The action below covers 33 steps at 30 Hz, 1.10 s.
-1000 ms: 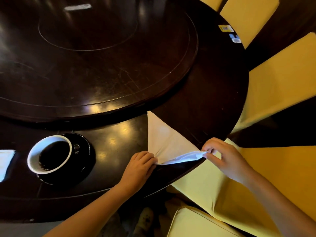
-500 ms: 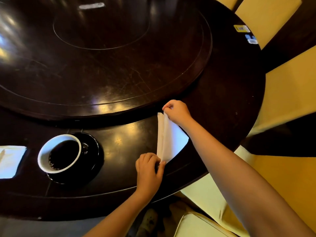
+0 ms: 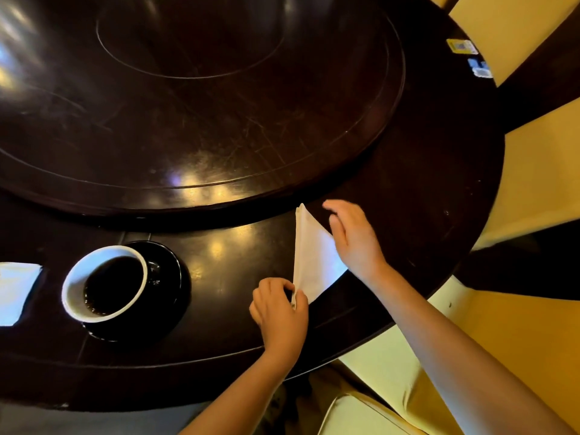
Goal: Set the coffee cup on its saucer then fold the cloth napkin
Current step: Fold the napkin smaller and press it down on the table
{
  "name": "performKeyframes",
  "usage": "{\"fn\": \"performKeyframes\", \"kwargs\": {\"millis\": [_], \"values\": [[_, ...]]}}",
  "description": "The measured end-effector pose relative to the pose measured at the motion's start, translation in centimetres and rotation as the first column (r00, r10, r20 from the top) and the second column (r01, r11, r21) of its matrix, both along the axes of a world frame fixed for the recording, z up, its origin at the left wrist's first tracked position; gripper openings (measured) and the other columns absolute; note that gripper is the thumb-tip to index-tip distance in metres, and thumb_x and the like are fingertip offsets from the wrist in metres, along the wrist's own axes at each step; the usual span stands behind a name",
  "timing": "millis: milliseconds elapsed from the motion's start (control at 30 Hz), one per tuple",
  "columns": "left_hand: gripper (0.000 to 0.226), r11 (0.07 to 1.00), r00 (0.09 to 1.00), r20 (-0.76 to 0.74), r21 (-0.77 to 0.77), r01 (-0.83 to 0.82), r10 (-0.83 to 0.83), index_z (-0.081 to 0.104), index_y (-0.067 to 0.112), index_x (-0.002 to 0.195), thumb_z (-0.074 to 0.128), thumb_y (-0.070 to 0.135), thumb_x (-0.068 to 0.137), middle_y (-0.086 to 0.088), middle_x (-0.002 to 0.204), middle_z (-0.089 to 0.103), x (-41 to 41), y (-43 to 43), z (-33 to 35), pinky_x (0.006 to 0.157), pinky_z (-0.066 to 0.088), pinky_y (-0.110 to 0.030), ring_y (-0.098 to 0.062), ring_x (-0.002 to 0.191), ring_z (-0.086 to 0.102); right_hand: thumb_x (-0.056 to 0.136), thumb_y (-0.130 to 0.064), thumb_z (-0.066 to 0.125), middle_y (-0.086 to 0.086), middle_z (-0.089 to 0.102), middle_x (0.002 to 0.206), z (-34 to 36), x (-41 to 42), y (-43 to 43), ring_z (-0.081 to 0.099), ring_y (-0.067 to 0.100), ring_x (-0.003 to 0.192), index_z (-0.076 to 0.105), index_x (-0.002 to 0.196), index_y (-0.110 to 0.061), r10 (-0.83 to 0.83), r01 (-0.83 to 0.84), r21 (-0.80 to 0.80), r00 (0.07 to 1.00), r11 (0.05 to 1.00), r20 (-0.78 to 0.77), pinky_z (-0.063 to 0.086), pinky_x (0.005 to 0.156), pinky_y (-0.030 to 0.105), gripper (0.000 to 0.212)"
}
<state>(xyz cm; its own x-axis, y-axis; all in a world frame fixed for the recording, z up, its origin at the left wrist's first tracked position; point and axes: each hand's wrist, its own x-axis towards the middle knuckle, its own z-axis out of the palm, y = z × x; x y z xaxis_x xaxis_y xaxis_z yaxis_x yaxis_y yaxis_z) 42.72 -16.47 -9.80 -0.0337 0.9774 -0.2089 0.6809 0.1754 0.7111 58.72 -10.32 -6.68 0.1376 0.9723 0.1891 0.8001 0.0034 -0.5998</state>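
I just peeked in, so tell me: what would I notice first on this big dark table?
The white napkin, folded into a triangle near the front edge of the table, stands out brightest. The left hand pinches its near corner, and the open right hand is at its right side. To its left, a cup of dark coffee sits on a black saucer.

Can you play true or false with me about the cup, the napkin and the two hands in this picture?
1. The coffee cup sits on the black saucer. True.
2. The cup is empty. False: dark coffee is in it.
3. The left hand pinches the near corner of the white napkin. True.
4. The right hand is a tight fist. False: its fingers are spread open beside the napkin.
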Motion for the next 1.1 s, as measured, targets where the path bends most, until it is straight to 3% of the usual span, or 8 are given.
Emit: {"fn": "performKeyframes", "kwargs": {"millis": [67,133,267,433,733,900,1033,1100], "values": [[0.011,1.0,1.0,-0.01,-0.015,0.001,-0.001,0.051,0.018,0.095,0.057,0.021,0.086,0.006,0.098,0.042,0.1,0.2,0.2,0.086,0.022,-0.025,-0.014,0.099,0.04,0.096,-0.03,0.033,0.011,0.05,0.138,-1.4,-0.4,-1.7,0.042,0.023,0.132,0.047,0.134,-0.008,0.222,-0.215,-0.056,0.956,0.975,0.19,0.031,0.113,0.037,0.045],[0.017,0.999,0.999,-0.026,0.023,0.022,-0.022,0.052,0.017,0.102,0.058,0.022,0.086,0.003,0.101,0.048,-0.1,-0.1,0.0,0.086,0.024,-0.027,-0.016,0.1,0.043,0.095,-0.044,0.021,0.006,0.025,0.155,-2.9,-1.2,-2.3,0.016,0.018,0.144,0.027,0.145,-0.011,0.408,-0.32,-0.274,0.83,0.907,0.382,0.01,0.119,0.034,0.061],[0.02,0.98,0.988,-0.116,0.16,0.118,-0.101,0.053,0.022,0.102,0.063,0.022,0.084,-0.001,0.102,0.055,-0.3,-1.0,-0.9,0.084,0.035,-0.034,-0.02,0.095,0.049,0.092,-0.053,0.008,0.001,-0.007,0.156,-4.7,-1.9,-0.6,-0.009,0.014,0.143,-0.003,0.147,-0.015,0.342,-0.172,-0.361,0.806,0.917,0.483,0.002,0.119,0.036,0.068],[0.011,0.969,0.971,-0.21,0.195,0.153,-0.111,0.055,0.018,0.077,0.066,0.02,0.081,-0.001,0.091,0.058,-0.1,-1.3,-1.4,0.081,0.043,-0.042,-0.023,0.088,0.052,0.09,-0.052,-0.001,0.0,-0.008,0.159,-4.8,-2.5,1.5,-0.009,0.014,0.145,-0.005,0.148,-0.015,0.326,-0.14,-0.386,0.82,0.912,0.471,-0.004,0.117,0.035,0.069],[0.013,0.973,0.982,-0.11,0.159,0.168,-0.152,0.052,0.021,0.076,0.059,0.022,0.087,0.004,0.084,0.052,-0.7,-1.1,-1.0,0.084,0.032,-0.032,-0.016,0.087,0.045,0.1,-0.041,0.013,0.002,0.013,0.159,-4.4,-1.7,5.2,0.0,0.016,0.146,0.007,0.149,-0.013,0.255,-0.063,-0.405,0.861,0.912,0.441,-0.002,0.118,0.037,0.057],[0.017,0.952,0.971,-0.126,0.206,0.226,-0.203,0.051,0.022,0.072,0.063,0.022,0.085,0.008,0.078,0.052,-1.3,-0.5,-1.1,0.079,0.027,-0.029,-0.01,0.081,0.04,0.099,-0.041,0.013,0.009,0.015,0.158,-3.0,0.6,1.9,0.006,0.021,0.146,0.012,0.148,-0.008,-0.056,0.224,-0.332,0.893,0.916,0.446,0.0,0.119,0.039,0.059],[0.017,0.957,0.972,-0.126,0.187,0.22,-0.198,0.051,0.023,0.072,0.064,0.022,0.083,0.011,0.077,0.048,-1.3,-0.3,-1.1,0.08,0.027,-0.029,-0.009,0.081,0.041,0.099,-0.037,0.004,0.011,0.039,0.148,-3.5,-3.3,-2.8,0.032,0.023,0.139,0.027,0.142,-0.005,0.232,-0.114,-0.244,0.811,0.963,0.537,0.016,0.114,0.04,0.058],[0.017,0.955,0.971,-0.126,0.196,0.225,-0.203,0.051,0.024,0.073,0.064,0.022,0.083,0.011,0.077,0.049,-1.3,-0.3,-1.2,0.08,0.028,-0.029,-0.009,0.081,0.043,0.098,-0.041,0.013,0.007,0.032,0.152,-4.2,-3.5,-3.0,0.025,0.018,0.141,0.027,0.144,-0.011,0.335,-0.181,-0.326,0.79,0.928,0.513,0.012,0.114,0.036,0.056]]}}
